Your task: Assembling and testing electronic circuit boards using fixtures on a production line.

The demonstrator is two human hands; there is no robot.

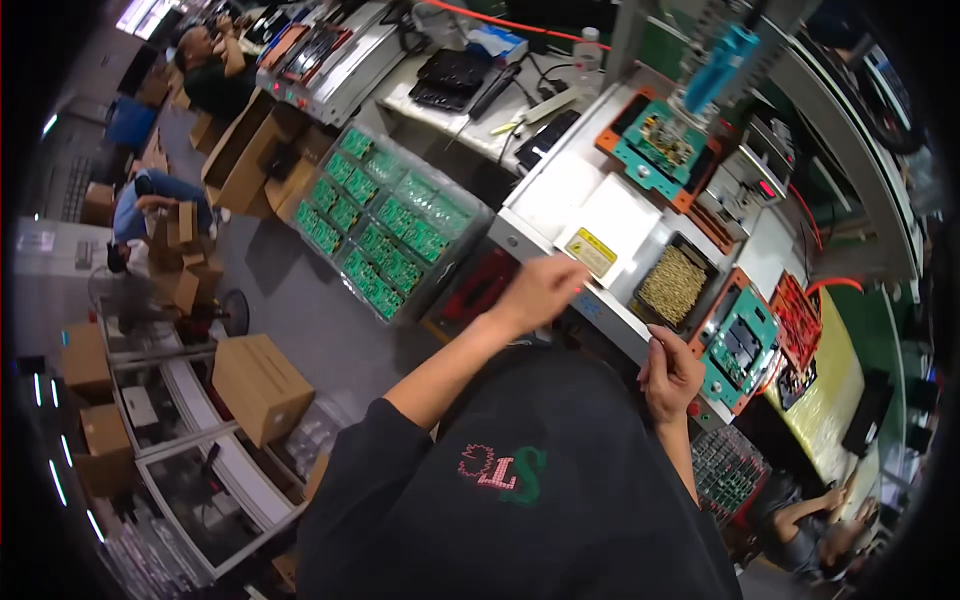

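My left hand (543, 292) is at the machine's front edge, beside a white plate with a yellow warning label (592, 252). Its fingers are curled together, and anything inside them is too small to make out. My right hand (672, 375) is closed too, thumb against the bent fingers, with its contents hidden. It is between a dark tray of small brass-coloured parts (672, 288) and a teal fixture holding a dark part (741, 342). Farther back, a second teal fixture with a circuit board (655, 140) sits under a blue cylinder (718, 70) of the press.
Left of the machine, clear trays of green circuit boards (380, 225) are stacked. Red parts (797, 322) lie right of the near fixture, by an orange hose (838, 284). A carton (260, 388) stands at lower left. Other people work at far left and lower right.
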